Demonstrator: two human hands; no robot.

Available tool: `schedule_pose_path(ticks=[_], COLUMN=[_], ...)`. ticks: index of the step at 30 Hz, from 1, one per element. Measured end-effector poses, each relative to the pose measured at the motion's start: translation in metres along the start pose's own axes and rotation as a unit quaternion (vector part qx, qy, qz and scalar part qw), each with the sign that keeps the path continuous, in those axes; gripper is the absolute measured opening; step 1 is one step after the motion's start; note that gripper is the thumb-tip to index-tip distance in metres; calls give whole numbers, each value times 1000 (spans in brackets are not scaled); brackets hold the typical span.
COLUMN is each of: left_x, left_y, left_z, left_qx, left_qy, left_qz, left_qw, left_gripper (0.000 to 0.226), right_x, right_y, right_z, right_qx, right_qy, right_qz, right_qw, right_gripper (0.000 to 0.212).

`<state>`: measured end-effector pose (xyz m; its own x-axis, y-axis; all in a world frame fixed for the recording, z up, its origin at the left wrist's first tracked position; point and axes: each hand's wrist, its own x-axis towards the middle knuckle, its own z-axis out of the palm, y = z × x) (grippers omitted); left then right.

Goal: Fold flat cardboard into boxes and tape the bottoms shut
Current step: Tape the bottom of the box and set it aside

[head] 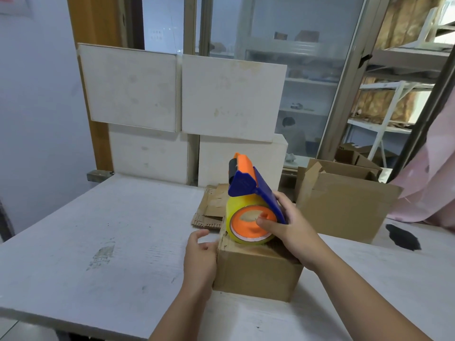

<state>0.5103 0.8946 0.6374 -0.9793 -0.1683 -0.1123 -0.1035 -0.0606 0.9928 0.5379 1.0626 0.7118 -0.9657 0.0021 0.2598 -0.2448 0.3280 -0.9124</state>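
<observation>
Table (98, 217), flat cardboard (211, 210) behind: right hand (293, 232) grips tape dispenser (248, 193), relaxed left hand (199, 254) touches box (256, 274).

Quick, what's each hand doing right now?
Left hand: open, resting against the side of the small cardboard box.
Right hand: closed around the tape dispenser, which sits on the box.

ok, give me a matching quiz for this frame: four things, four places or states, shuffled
1 tape dispenser
2 small box
3 large box
4 flat cardboard

A lies behind the small box
B gripped by right hand
C left hand rests on its side
D flaps up, off to the right

Pairs: 1-B, 2-C, 3-D, 4-A
</observation>
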Motion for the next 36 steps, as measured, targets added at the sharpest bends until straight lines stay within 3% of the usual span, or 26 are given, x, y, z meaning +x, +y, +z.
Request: schedule_pose_path(ticks=[4,8,13,18,23,25,27,29,33,36], left_x=[-17,-36,-49,-42,-36,-31,-30,-34,-32,-31], left_y=[5,11,6,11,21,19,14,11,5,9], left_z=[-3,7,12,6,-4,-8,-9,-4,5,6], left_qx=[1,-1,82,129,239,278,262,232,189,208], left_qy=[70,-10,-1,-29,-78,-93,-72,-64,-57,-29], left_qz=[148,176,205,160,117,118,203,264,280,314], left_qw=[987,984,975,978,961,949,941,934,940,926], left_gripper=[27,40,51,51,26,52,71,64,48,30], right_x=[0,-1,-2,0,-2,-1,-1,-1,-2,-2], right_y=[1,0,0,0,0,1,1,1,1,-4], right_z=[0,1,1,2,1,1,1,2,2,1], right_qx=[-5,-6,-7,-9,-12,-14,-16,-19,-38,-70], right_qy=[2,3,7,6,4,5,6,6,18,3], right_qz=[-7,-12,-14,-8,-6,-4,-2,-3,-12,-37], right_qw=[1000,1000,1000,1000,1000,1000,1000,1000,999,997], right_gripper=[45,45,45,42,38,38,37,36,37,69])
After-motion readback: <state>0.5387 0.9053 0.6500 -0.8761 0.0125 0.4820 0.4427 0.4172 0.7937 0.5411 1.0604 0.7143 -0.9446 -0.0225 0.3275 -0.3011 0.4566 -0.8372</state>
